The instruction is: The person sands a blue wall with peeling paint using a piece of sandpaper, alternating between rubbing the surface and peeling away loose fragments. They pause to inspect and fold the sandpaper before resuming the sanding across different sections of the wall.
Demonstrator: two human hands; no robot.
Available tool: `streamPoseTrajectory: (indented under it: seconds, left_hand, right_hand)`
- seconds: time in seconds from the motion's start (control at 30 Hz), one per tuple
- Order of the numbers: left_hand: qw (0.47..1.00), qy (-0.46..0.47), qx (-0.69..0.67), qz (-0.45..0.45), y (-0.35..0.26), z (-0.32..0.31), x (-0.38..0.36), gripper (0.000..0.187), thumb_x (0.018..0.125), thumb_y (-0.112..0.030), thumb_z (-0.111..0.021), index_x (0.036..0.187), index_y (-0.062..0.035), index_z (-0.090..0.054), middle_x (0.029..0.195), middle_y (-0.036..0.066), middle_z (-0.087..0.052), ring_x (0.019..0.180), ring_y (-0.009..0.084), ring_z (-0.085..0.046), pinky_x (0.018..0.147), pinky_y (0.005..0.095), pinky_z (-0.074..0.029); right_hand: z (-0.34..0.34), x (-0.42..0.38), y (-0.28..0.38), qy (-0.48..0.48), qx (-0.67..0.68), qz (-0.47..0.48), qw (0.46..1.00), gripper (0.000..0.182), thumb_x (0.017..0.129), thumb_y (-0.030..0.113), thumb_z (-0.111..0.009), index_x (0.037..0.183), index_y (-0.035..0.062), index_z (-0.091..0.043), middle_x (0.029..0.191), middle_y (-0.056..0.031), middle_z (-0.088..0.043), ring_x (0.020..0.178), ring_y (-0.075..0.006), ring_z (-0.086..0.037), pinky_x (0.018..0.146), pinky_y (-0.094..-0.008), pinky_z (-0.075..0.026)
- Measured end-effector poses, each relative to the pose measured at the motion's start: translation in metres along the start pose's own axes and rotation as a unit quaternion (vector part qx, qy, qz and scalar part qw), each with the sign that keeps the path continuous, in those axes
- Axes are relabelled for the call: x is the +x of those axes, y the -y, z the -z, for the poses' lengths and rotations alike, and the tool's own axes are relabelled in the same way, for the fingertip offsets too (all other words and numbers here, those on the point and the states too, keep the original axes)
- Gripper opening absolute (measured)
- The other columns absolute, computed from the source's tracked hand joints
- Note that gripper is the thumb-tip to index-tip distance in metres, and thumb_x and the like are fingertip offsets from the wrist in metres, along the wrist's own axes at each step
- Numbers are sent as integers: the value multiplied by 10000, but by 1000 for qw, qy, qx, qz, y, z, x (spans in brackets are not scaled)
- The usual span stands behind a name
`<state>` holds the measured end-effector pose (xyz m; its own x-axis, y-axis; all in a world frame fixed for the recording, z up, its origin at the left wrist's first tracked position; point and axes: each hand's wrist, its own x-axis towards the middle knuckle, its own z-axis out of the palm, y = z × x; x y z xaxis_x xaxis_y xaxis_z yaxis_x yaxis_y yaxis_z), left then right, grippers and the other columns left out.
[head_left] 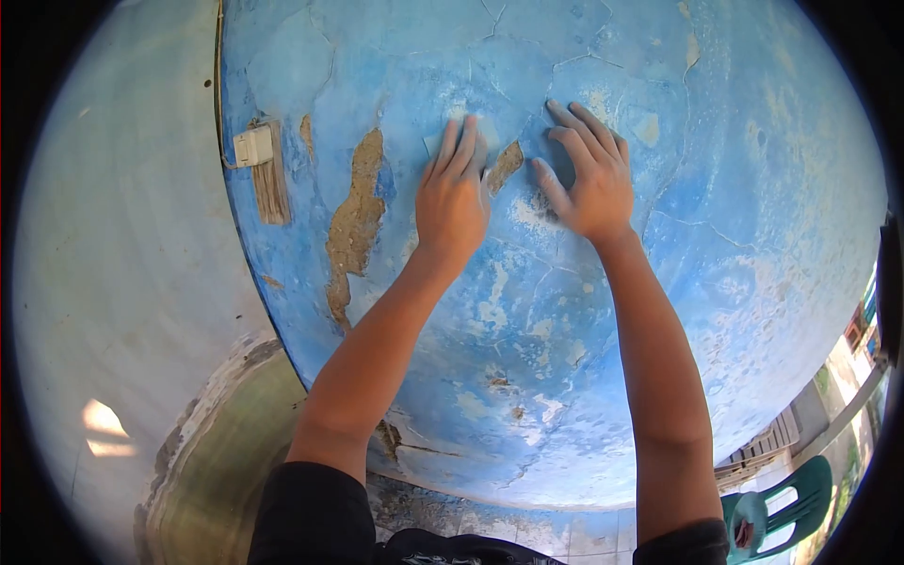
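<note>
My left hand (453,202) lies on the cracked blue wall (603,377) with its fingers close together. Beneath its fingertips is a small pale blue-grey sheet (432,143), pressed against the wall; its edges show on both sides of the fingers, and its material is hard to make out. My right hand (595,179) touches the wall to the right, fingers spread and slightly bent, holding nothing. Greyish dust coats the fingers of both hands. Between the hands is a small bare patch (506,168) where the paint has come off.
A larger strip of exposed plaster (355,221) runs down the wall at left. Beyond it, a white switch (252,147) sits on a wooden block (272,188). A pale adjoining wall (122,235) is farther left. At lower right stands a green plastic chair (805,499).
</note>
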<state>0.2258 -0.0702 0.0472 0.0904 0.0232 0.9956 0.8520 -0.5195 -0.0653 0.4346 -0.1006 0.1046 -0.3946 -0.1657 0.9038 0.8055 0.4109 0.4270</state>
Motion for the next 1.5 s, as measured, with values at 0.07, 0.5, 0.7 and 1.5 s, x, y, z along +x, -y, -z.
streamPoseTrajectory:
  seconds: [0.07,0.5,0.7,1.5]
  left_hand:
    - [998,38,-49,31,3,20,-26,366,1126,-153,-594,1451,-24,-701,1617,166,-589,1533,377,-508,1133,486,-508]
    - [651,56,-606,453,-6,152,-135,353,1122,-275,-684,1301,29,-703,1168,52,-751,994,109,-667,889,305,-533]
    - [647,82,-625,429,12,173,-155,359,1077,-185,-744,1358,21,-660,1158,57,-755,1010,110,-676,847,287,-541]
    - [717,90,-572,388,41,185,-155,225,1072,-150,-751,1230,-25,-652,973,15,-693,819,60,-562,708,244,-440]
  right_hand:
    - [1,-6,11,-23,39,-45,998,311,943,297,-783,1148,71,-726,1460,-112,-718,1433,-354,-597,1149,-489,-445]
    - [30,-91,227,74,666,-540,510,291,1022,107,-786,1279,-12,-719,1199,-86,-782,1088,-141,-695,958,-361,-545]
    - [32,-83,232,35,715,-510,477,350,1007,21,-784,1341,-36,-694,1198,-115,-804,1046,-145,-748,915,-325,-583]
    - [49,-60,266,150,683,-471,537,675,930,20,-846,1524,19,-525,1311,-94,-698,1168,-157,-674,994,-320,-550]
